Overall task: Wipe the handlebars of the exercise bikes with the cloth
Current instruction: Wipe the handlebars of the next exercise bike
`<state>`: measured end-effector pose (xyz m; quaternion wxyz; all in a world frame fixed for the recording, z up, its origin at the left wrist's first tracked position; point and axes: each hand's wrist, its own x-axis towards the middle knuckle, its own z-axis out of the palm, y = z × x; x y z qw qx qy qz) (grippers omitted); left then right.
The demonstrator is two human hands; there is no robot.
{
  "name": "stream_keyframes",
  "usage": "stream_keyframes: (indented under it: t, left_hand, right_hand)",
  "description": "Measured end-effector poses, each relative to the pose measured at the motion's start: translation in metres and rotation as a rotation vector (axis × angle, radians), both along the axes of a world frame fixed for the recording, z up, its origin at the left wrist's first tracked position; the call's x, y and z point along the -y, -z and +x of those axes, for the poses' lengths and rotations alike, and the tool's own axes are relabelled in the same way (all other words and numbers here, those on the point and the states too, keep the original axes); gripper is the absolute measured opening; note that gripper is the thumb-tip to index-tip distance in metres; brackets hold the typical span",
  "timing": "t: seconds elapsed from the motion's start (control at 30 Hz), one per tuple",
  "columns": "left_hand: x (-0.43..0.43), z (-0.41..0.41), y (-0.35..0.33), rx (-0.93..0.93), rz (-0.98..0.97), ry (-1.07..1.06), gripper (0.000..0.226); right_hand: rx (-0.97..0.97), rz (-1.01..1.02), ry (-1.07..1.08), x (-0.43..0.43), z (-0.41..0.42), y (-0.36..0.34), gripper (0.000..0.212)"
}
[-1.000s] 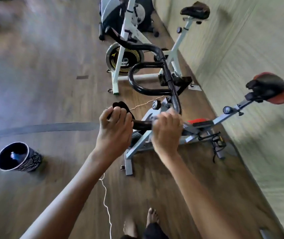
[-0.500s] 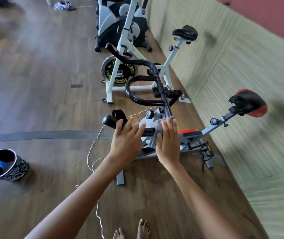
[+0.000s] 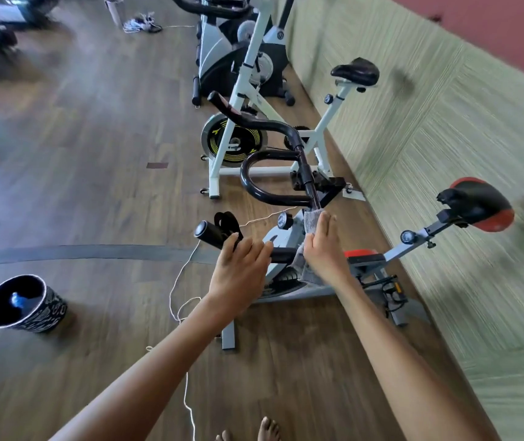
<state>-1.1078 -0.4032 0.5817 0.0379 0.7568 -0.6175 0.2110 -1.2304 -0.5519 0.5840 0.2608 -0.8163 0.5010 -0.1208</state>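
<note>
The nearest exercise bike has black handlebars point(image 3: 273, 192) that curve from a far grip to a near left grip point(image 3: 210, 233). My left hand point(image 3: 238, 275) rests over the near left bar just inside that grip, fingers curled on it. My right hand point(image 3: 324, 249) lies flat, fingers straight, pressing a grey cloth point(image 3: 310, 219) against the bar near its centre clamp. The cloth hangs below the palm as well. The bike's red and black saddle point(image 3: 477, 205) is to the right.
A second white bike point(image 3: 241, 100) with a black saddle point(image 3: 354, 71) stands behind, and a third machine point(image 3: 222, 58) beyond it. A green wall panel point(image 3: 445, 154) runs along the right. A black bin point(image 3: 22, 303) sits on the wooden floor at left. A white cord point(image 3: 178, 300) trails across the floor by my bare feet point(image 3: 254, 431).
The view has pulled back and tilted up. My right hand has opened from a grip into a flat palm on the cloth, and my left hand has slid inward off the bar's end grip.
</note>
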Motion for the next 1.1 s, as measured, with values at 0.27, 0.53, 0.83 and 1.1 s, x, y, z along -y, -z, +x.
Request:
stream_keyframes:
  t: [0.27, 0.53, 0.83, 1.1]
  left_hand:
    - [-0.001, -0.003, 0.000, -0.041, -0.036, -0.010, 0.032]
    - [0.000, -0.007, -0.005, -0.057, 0.025, -0.051, 0.033]
    - [0.006, -0.013, -0.024, -0.195, 0.110, -0.065, 0.044]
    - [0.022, -0.023, -0.036, -0.322, -0.019, 0.496, 0.024]
  right_hand:
    - [-0.025, 0.038, -0.052, 0.056, 0.026, -0.014, 0.058]
    - [0.029, -0.070, -0.017, 0.025, 0.014, 0.000, 0.056]
    - [0.109, -0.036, 0.080, 0.022, 0.008, -0.005, 0.053]
    - [0.294, -0.039, 0.424, -0.061, -0.069, 0.001, 0.030]
